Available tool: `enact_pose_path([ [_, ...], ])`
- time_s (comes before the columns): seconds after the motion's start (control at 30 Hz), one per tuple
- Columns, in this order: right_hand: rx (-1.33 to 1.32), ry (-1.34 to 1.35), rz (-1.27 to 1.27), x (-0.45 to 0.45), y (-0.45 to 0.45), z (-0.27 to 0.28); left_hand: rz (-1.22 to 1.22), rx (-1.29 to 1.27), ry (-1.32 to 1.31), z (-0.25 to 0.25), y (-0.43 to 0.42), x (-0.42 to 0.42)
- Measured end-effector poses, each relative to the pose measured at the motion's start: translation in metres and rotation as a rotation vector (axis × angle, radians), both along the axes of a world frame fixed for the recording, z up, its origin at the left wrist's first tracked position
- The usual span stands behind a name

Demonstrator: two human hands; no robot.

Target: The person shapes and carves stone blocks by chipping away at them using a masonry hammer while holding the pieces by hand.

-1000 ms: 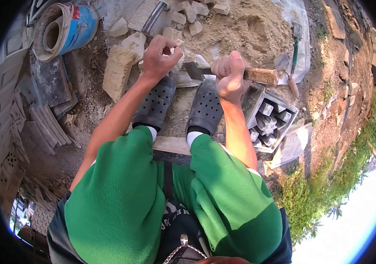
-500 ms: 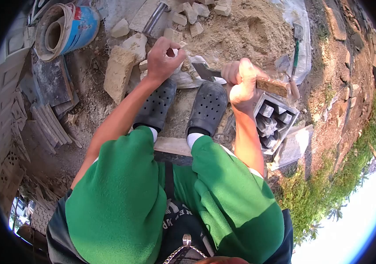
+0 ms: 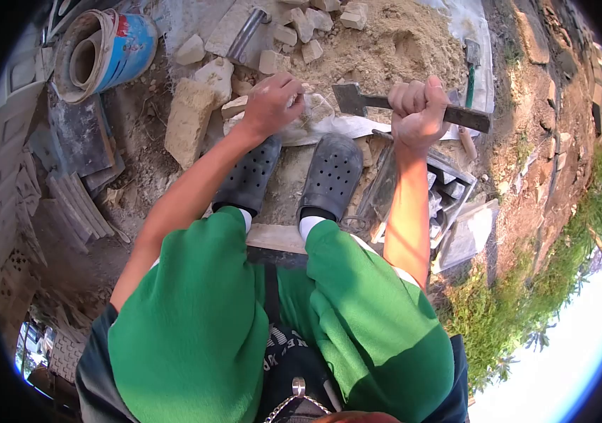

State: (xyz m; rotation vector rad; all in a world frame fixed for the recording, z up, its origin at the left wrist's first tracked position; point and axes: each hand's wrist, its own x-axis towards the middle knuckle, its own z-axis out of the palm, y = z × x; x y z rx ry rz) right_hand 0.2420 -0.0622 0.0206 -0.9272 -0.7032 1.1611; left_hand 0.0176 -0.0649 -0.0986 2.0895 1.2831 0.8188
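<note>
A dark metal hammer with a broad, flat head (image 3: 350,99) is gripped in the right hand (image 3: 418,113), its head pointed toward the left hand (image 3: 271,106), just past the grey perforated rubber clogs (image 3: 332,175). The left fingers are curled up near some pale, rough stone chunks (image 3: 216,77), but whether anything's pinched in there can't really be told from this angle.

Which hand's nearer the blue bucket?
Left. The left hand is right of the blue bucket, apart from it, with pale stones between; the right hand, gripping a tool, is farther right.
</note>
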Motion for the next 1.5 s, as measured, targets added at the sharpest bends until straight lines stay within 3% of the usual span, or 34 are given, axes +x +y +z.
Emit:
enact_pose_path([
  [0.27, 0.169, -0.143, -0.115, -0.020, 0.005, 0.065, -0.119, 0.021, 0.256, -0.003, -0.004, 0.013],
  [0.37, 0.094, -0.173, -0.067, -0.036, 0.002, 0.052, -0.152, 0.030, 0.367, -0.003, -0.008, 0.015],
  [0.5, -0.011, -0.521, 0.004, -0.063, -0.002, -0.020, -0.100, 0.010, 0.360, -0.003, -0.008, 0.016],
  [0.67, -0.032, -0.269, -0.008, -0.049, 0.004, -0.007, -0.120, 0.017, 0.390, -0.011, -0.007, 0.013],
  [0.8, 0.056, -0.323, -0.009, -0.042, 0.000, 0.038, -0.110, -0.040, 0.340, -0.007, -0.004, 0.012],
  [0.9, 0.112, -0.364, 0.021, -0.051, 0.004, 0.023, -0.079, -0.090, 0.305, -0.002, -0.006, 0.012],
  [0.97, -0.019, -0.386, 0.069, -0.061, 0.002, -0.018, -0.061, -0.083, 0.270, -0.003, -0.007, 0.011],
  [1.03, -0.084, -0.338, 0.094, -0.064, 0.007, -0.025, -0.078, 0.025, 0.335, -0.004, -0.005, 0.010],
  [1.27, -0.010, -0.271, -0.082, -0.034, 0.000, 0.029, -0.086, 0.019, 0.292, -0.010, -0.005, 0.010],
  [1.37, -0.013, -0.295, -0.157, -0.029, -0.007, 0.007, -0.096, 0.050, 0.292, -0.011, -0.004, 0.012],
  [1.43, -0.005, -0.536, -0.180, -0.029, -0.008, -0.024, -0.105, 0.090, 0.273, -0.011, -0.004, 0.013],
  [1.5, -0.001, -0.478, -0.150, -0.022, -0.005, -0.021, -0.101, 0.074, 0.288, -0.010, -0.002, 0.013],
])
